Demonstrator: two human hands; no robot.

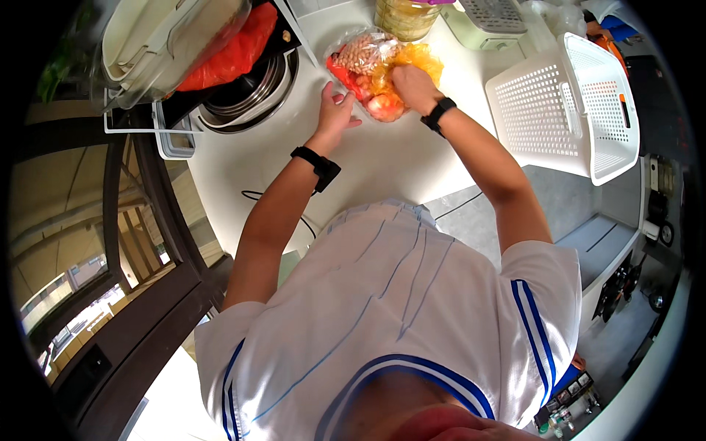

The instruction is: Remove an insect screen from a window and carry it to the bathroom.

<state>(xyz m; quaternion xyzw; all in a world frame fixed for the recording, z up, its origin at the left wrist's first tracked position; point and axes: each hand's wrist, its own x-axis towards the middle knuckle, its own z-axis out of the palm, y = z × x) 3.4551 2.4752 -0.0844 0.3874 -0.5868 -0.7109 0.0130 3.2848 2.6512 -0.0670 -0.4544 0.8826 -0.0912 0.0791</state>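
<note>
On the white counter (382,162) a clear plastic bag of peanuts or similar pinkish nuts (365,53) lies beside a yellow plastic bag (430,59). A round red-and-pale item in thin plastic (386,107) sits at the near side of this heap. My right hand (415,87) reaches onto the yellow bag with its fingers curled into it; the fingertips are hidden. My left hand (338,110) is just left of the bags, thumb and fingers apart, holding nothing. Both wrists carry black bands.
A white perforated basket (533,103) stands at the right. Behind the bags are a jar with yellowish contents (404,20) and a pale green box (489,33). At the left, a rack holds clear containers (147,44) and a red bag (235,51) above stacked metal bowls (254,92).
</note>
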